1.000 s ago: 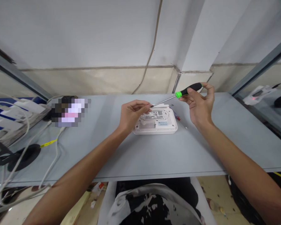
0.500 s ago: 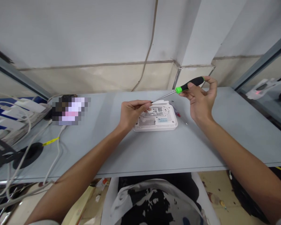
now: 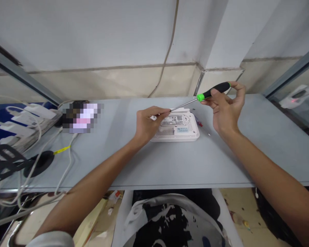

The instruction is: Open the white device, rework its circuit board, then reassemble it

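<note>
My right hand is closed around the black and green handle of a screwdriver, which slants down to the left. The fingers of my left hand pinch at the tip of its metal shaft; whether a small screw is there too, I cannot make out. Below lies a white router on the shelf, underside up, showing vent holes, a printed label and a blue sticker. My left hand covers its left end. A thin tool with a red part rests just right of the router, partly hidden behind it.
On the left stand a blurred-out phone, a power strip with white chargers, a black stand and loose white cables. A white device with a red light is at the far right. Metal posts flank the grey shelf.
The whole view has shifted slightly, so everything sits a little further right. Both hands keep the same hold on the screwdriver, and the router stays in place.
</note>
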The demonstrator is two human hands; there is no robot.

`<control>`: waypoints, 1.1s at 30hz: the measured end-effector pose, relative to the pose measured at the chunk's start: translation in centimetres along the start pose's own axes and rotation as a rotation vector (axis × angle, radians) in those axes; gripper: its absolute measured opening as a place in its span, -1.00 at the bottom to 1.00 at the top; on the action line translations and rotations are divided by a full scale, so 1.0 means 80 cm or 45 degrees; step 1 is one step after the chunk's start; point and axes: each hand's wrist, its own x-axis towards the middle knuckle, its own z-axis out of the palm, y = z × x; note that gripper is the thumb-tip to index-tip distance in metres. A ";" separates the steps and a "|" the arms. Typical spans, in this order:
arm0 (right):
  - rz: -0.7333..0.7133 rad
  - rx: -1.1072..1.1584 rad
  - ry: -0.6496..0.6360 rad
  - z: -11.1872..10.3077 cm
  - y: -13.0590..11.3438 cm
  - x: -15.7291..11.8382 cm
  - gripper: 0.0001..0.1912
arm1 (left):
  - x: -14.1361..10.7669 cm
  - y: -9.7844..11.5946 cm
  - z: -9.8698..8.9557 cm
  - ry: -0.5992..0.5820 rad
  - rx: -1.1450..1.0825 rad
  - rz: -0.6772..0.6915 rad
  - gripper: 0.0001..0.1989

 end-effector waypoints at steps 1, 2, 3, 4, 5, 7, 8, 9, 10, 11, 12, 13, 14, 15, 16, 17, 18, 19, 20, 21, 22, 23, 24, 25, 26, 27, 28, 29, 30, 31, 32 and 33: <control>-0.009 0.003 0.000 0.000 0.001 0.000 -0.42 | -0.001 -0.001 0.000 0.009 0.024 0.043 -0.89; -0.014 0.004 -0.004 0.000 0.003 0.000 -0.43 | -0.001 -0.002 0.001 0.019 0.041 0.079 -0.88; -0.018 0.006 -0.009 0.000 0.004 0.000 -0.43 | -0.001 -0.002 0.001 0.031 0.056 0.111 -0.87; -0.022 0.008 -0.013 0.000 0.005 0.000 -0.43 | -0.001 -0.003 0.001 0.044 0.069 0.143 -0.87; -0.025 0.010 -0.015 0.001 0.007 -0.001 -0.43 | -0.001 -0.004 0.001 0.055 0.084 0.178 -0.86; -0.029 0.005 -0.018 0.003 0.008 -0.003 -0.41 | -0.001 -0.005 0.000 0.059 0.118 0.256 -0.88; -0.032 -0.003 -0.019 0.004 0.009 -0.005 -0.40 | -0.001 -0.006 0.000 0.048 0.140 0.295 -0.90; -0.037 -0.014 -0.020 0.006 0.009 -0.007 -0.39 | -0.001 -0.006 0.000 0.033 0.164 0.328 -0.92; -0.043 -0.024 -0.020 0.007 0.009 -0.009 -0.39 | -0.001 -0.006 -0.001 0.024 0.189 0.357 -0.92; -0.052 -0.029 -0.019 0.008 0.009 -0.010 -0.39 | -0.001 -0.006 -0.002 0.021 0.216 0.383 -0.90; -0.064 -0.031 -0.021 0.009 0.008 -0.010 -0.40 | 0.000 -0.006 -0.002 0.019 0.243 0.405 -0.88; -0.085 -0.029 -0.022 0.009 0.007 -0.009 -0.41 | 0.000 -0.006 -0.003 0.015 0.267 0.420 -0.84; -0.120 -0.026 -0.016 0.008 0.005 -0.006 -0.41 | 0.001 -0.006 -0.003 0.002 0.288 0.425 -0.76; -0.176 -0.025 -0.004 0.006 0.003 -0.001 -0.41 | 0.002 -0.006 -0.004 -0.029 0.307 0.414 -0.63; -0.256 -0.029 0.015 0.003 0.001 0.005 -0.41 | 0.002 -0.007 -0.005 -0.086 0.329 0.388 -0.50; -0.355 -0.042 0.037 0.000 -0.001 0.012 -0.42 | 0.003 -0.008 -0.005 -0.163 0.354 0.351 -0.40; -0.467 -0.066 0.062 -0.005 -0.003 0.020 -0.43 | 0.003 -0.010 -0.006 -0.255 0.383 0.312 -0.34; -0.573 -0.102 0.082 -0.009 -0.004 0.027 -0.45 | 0.002 -0.012 -0.006 -0.359 0.418 0.280 -0.32; -0.663 -0.149 0.093 -0.014 -0.005 0.033 -0.45 | 0.002 -0.015 -0.006 -0.466 0.459 0.261 -0.34; -0.734 -0.199 0.099 -0.018 -0.006 0.038 -0.46 | 0.001 -0.018 -0.005 -0.570 0.501 0.257 -0.39; -0.782 -0.250 0.100 -0.022 -0.006 0.042 -0.45 | 0.000 -0.020 -0.005 -0.658 0.537 0.261 -0.44; -0.813 -0.299 0.096 -0.025 -0.005 0.044 -0.44 | -0.001 -0.022 -0.005 -0.727 0.563 0.267 -0.49; -0.833 -0.344 0.093 -0.027 -0.004 0.045 -0.43 | -0.002 -0.023 -0.005 -0.772 0.581 0.271 -0.52; -0.848 -0.387 0.088 -0.029 -0.003 0.045 -0.41 | -0.002 -0.023 -0.004 -0.795 0.591 0.273 -0.54; -0.866 -0.426 0.085 -0.031 -0.003 0.045 -0.39 | -0.003 -0.023 -0.004 -0.801 0.594 0.273 -0.55; -0.885 -0.462 0.080 -0.032 -0.002 0.045 -0.38 | -0.003 -0.022 -0.004 -0.799 0.594 0.270 -0.55; -0.906 -0.491 0.074 -0.033 -0.002 0.045 -0.36 | -0.003 -0.021 -0.004 -0.795 0.594 0.267 -0.54; -0.932 -0.513 0.069 -0.034 -0.002 0.045 -0.36 | -0.002 -0.021 -0.004 -0.795 0.595 0.265 -0.53; -0.955 -0.529 0.061 -0.035 -0.003 0.045 -0.35 | -0.002 -0.020 -0.004 -0.797 0.597 0.264 -0.53; -0.973 -0.544 0.049 -0.035 -0.003 0.045 -0.35 | -0.003 -0.020 -0.005 -0.799 0.600 0.263 -0.53; -0.987 -0.555 0.039 -0.035 -0.004 0.046 -0.35 | -0.003 -0.020 -0.005 -0.798 0.603 0.262 -0.53; -1.000 -0.566 0.028 -0.035 -0.004 0.046 -0.35 | -0.003 -0.020 -0.005 -0.796 0.607 0.262 -0.52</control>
